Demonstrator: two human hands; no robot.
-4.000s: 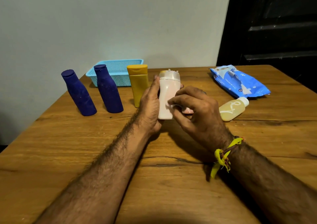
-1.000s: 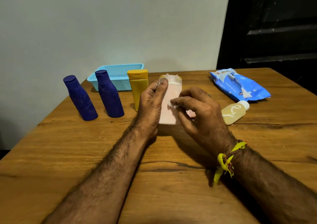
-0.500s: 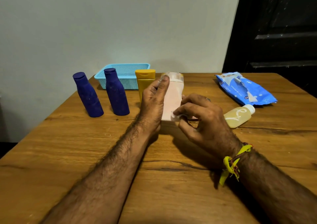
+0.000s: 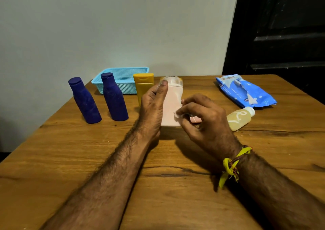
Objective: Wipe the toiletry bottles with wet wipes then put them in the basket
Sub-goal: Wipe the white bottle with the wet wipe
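My left hand [image 4: 153,106] grips a pale pink bottle [image 4: 173,103] that stands upright on the table's middle, thumb up near its cap. My right hand [image 4: 204,118] pinches a small white wet wipe [image 4: 177,114] against the bottle's lower right side. Two dark blue bottles [image 4: 84,101] [image 4: 114,97] stand to the left, a yellow bottle [image 4: 143,85] behind my left hand. A small bottle of yellowish liquid [image 4: 239,118] lies on its side at the right. The light blue basket [image 4: 121,79] sits at the back, with nothing visible inside.
A blue pack of wet wipes [image 4: 244,90] lies at the back right of the wooden table [image 4: 158,185]. A pale wall stands behind the table and a dark door at the right. Another small pink object peeks out behind my right hand.
My right hand has slid the wipe down the pink bottle's side. The left hand keeps its hold. The view has shifted a little.
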